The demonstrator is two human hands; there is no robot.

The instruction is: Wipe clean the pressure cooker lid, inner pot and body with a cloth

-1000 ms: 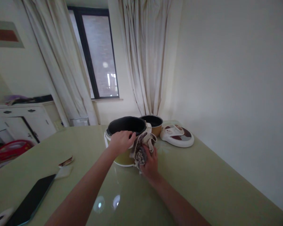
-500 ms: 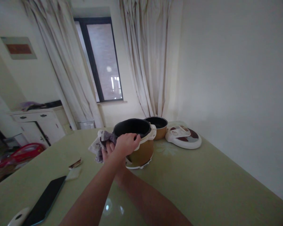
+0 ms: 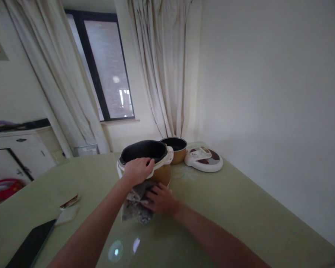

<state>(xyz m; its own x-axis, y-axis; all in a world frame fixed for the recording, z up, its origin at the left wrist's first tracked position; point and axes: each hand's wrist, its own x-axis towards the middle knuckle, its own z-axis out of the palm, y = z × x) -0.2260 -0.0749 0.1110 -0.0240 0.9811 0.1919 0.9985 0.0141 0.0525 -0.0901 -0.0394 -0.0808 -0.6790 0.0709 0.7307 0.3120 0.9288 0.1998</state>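
In front of me an electric cooker body [image 3: 162,174], gold with a white rim and a black interior, stands upright on the table. My left hand [image 3: 138,171] grips its near rim, fingers curled over the edge. Lower down, my right hand [image 3: 162,199] presses a grey patterned cloth [image 3: 139,208] against the front of the cooker's side. Part of the cloth hangs down towards the tabletop. Just behind the cooker sits a gold inner pot [image 3: 179,155] with a dark inside. To its right lies a white and brown lid [image 3: 205,159] with a handle.
The glossy green table [image 3: 226,216] meets a white wall on the right. A dark phone-like slab [image 3: 32,242] lies at the lower left, near a small packet [image 3: 69,201]. Curtains [image 3: 167,74] and a window [image 3: 107,67] are behind; a white cabinet [image 3: 25,152] stands left.
My right hand has brought the cloth from the cooker's left side round to its lower front, uncrossing from under my left arm. My left hand stays on the rim. The view has turned right.
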